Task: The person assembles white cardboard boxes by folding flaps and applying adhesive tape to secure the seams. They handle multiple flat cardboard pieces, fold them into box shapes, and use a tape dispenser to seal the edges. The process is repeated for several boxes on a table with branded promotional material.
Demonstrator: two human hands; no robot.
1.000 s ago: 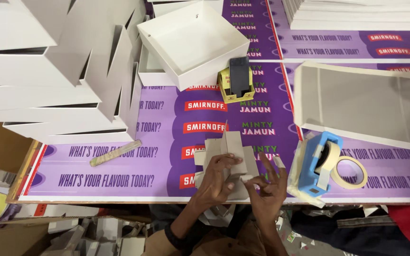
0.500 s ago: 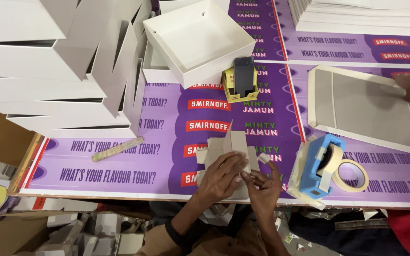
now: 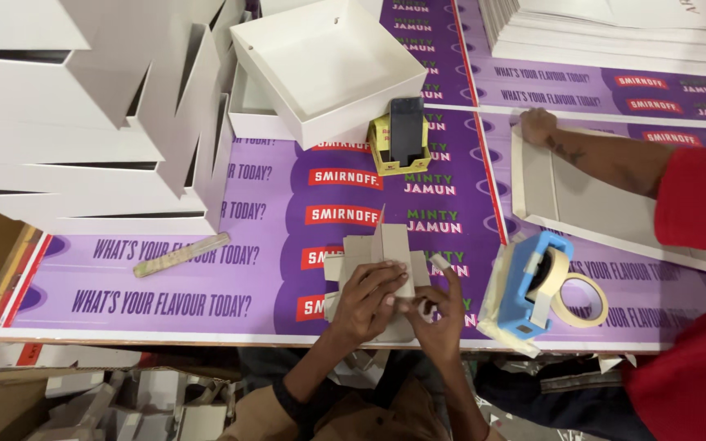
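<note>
From the head camera, the left hand [image 3: 369, 300] presses flat, fingers spread, on a grey cardboard blank [image 3: 379, 260] lying at the purple table's [image 3: 206, 286] near edge. The right hand [image 3: 435, 314] pinches a small tape strip [image 3: 440, 262] beside it, near the blue tape dispenser [image 3: 533, 282].

Purple printed table cover [image 3: 206, 278] — blue, perhaps cream-taped dispenser [image 3: 533, 282].

co-worker's forearm [image 3: 606, 159] now reaching in, pressing flat board [image 3: 606, 212]
</note>
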